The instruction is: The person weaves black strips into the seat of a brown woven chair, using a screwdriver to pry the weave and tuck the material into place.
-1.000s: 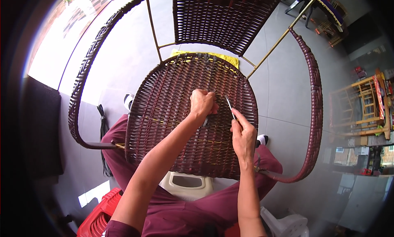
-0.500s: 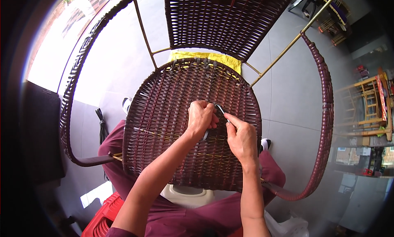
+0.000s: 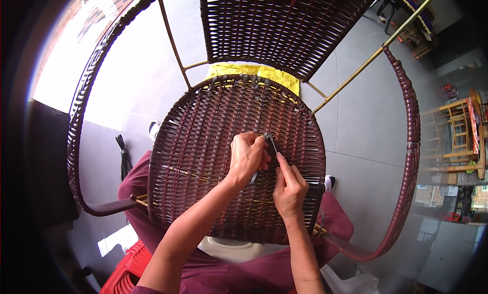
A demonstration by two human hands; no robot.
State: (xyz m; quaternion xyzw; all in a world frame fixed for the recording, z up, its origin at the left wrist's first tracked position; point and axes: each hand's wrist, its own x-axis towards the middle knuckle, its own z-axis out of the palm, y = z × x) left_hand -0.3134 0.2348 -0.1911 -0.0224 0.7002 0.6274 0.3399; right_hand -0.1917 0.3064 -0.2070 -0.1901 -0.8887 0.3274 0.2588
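Note:
A dark reddish-brown woven chair seat [image 3: 203, 121] lies in front of me, across my knees. My left hand [image 3: 246, 156] is closed in a fist over the middle of the seat. A small grey end [image 3: 253, 177] sticks out below that fist; what the fingers hold is otherwise hidden. Just to its right, my right hand [image 3: 290, 188] is pinched, with the index finger stretched forward. From its fingertips a thin, shiny grey strip [image 3: 273, 142] runs up to the left hand's fingers. Whether the strip is metal or plastic, I cannot tell.
Beyond the seat stands the woven backrest [image 3: 279, 34], with bare gold rods [image 3: 356, 72] beside it. Wrapped armrests [image 3: 413, 126] curve round both sides. Yellow cloth or sheeting [image 3: 234, 68] shows behind the seat. Red stacked plastic [image 3: 124, 268] is at lower left; a wooden frame [image 3: 457, 131] stands right.
My right hand has drawn slightly down and left, and the grey strip now looks straighter. The left hand has dropped slightly. The chair sits a little differently in view.

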